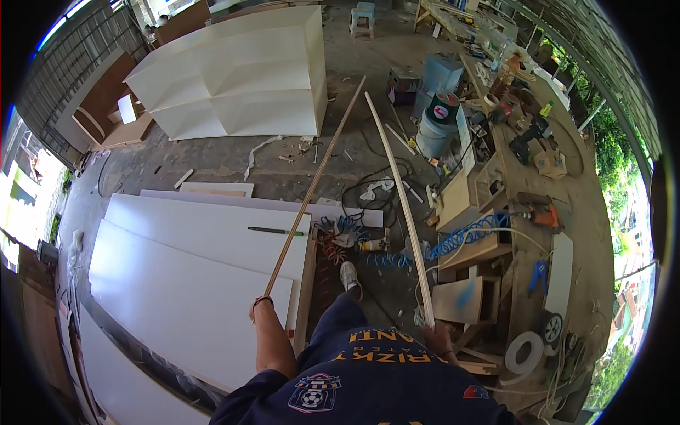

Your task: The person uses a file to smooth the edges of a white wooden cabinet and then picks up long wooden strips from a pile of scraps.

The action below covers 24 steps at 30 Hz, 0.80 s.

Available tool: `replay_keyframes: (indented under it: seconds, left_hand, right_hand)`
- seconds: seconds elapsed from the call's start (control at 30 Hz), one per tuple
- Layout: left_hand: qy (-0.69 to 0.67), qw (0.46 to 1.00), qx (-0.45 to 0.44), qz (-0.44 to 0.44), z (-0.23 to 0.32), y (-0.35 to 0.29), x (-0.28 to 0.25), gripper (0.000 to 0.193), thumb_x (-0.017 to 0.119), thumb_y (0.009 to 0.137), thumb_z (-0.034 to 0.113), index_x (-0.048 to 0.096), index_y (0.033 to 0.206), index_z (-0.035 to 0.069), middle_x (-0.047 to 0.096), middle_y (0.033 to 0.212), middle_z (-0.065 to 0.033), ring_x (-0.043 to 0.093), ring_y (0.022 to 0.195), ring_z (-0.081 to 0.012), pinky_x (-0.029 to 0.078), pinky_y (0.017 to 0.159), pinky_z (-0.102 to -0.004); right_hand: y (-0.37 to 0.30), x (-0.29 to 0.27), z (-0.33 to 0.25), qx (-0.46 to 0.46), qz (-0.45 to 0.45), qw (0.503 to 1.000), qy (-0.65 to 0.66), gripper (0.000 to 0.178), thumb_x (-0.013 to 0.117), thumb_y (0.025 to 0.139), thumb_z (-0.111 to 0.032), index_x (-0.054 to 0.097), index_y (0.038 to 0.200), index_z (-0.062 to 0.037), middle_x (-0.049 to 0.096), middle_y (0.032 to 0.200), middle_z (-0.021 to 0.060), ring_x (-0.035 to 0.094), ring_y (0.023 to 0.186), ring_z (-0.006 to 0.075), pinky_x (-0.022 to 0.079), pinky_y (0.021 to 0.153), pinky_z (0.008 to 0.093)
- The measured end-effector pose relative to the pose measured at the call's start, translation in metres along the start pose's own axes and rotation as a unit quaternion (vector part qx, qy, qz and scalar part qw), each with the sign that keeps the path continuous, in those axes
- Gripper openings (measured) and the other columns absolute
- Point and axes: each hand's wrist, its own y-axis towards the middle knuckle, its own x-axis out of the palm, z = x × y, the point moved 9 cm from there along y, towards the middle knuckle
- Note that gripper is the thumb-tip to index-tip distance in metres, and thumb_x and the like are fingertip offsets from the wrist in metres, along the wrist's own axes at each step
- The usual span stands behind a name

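Note:
My left hand is closed round the near end of a long thin brown wooden strip. That strip points away and slants right, passing over the edge of the white boards. In my right hand, partly hidden by my shirt, is the near end of a bundle of long pale wooden strips. The far ends of both lots come close together ahead of me. A stack of large white boards lies at my left, with a thin dark stick-like tool on top.
A white shelf cabinet stands on the floor ahead left. The workbench at right carries a cordless drill and an orange power tool. A coiled blue hose and dark cables lie near my foot. Buckets stand beyond.

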Motion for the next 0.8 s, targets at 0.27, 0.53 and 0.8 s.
replay_keyframes:
  seconds: [0.27,0.53,0.8]
  left_hand:
    - [-0.047,0.994,-0.089,-0.046,-0.127,-0.071,0.072,0.026,0.048,0.083,0.026,0.059,0.101,0.012,0.063,0.084,-0.011,0.058,0.071,-0.0223,0.047,0.069,-0.0367]
    - [0.009,0.991,-0.136,-0.004,-0.254,-0.165,0.122,0.04,0.046,0.082,0.038,0.061,0.107,0.011,0.066,0.092,-0.0104,0.06,0.088,-0.0235,0.045,0.085,-0.0439]
    - [0.067,0.995,-0.056,-0.05,-0.373,-0.086,0.227,0.034,0.052,0.08,0.028,0.059,0.098,0.0,0.065,0.089,-0.0175,0.064,0.078,-0.027,0.051,0.075,-0.0422]
  right_hand:
    - [0.131,-0.043,-0.135,0.032,-0.028,0.998,0.046,0.044,0.058,0.079,-0.04,0.058,0.076,0.0042,0.057,0.061,0.0154,0.06,0.059,0.0274,0.044,0.055,0.0425]
    - [0.238,-0.078,-0.235,0.029,-0.007,0.999,0.028,0.04,0.06,0.079,-0.035,0.054,0.071,0.0031,0.053,0.056,0.0077,0.054,0.045,0.0178,0.043,0.043,0.0317]
    - [0.418,-0.088,-0.288,-0.002,-0.027,1.0,0.01,0.034,0.061,0.08,-0.033,0.055,0.073,0.0003,0.055,0.057,0.0062,0.055,0.053,0.0141,0.041,0.049,0.0334]
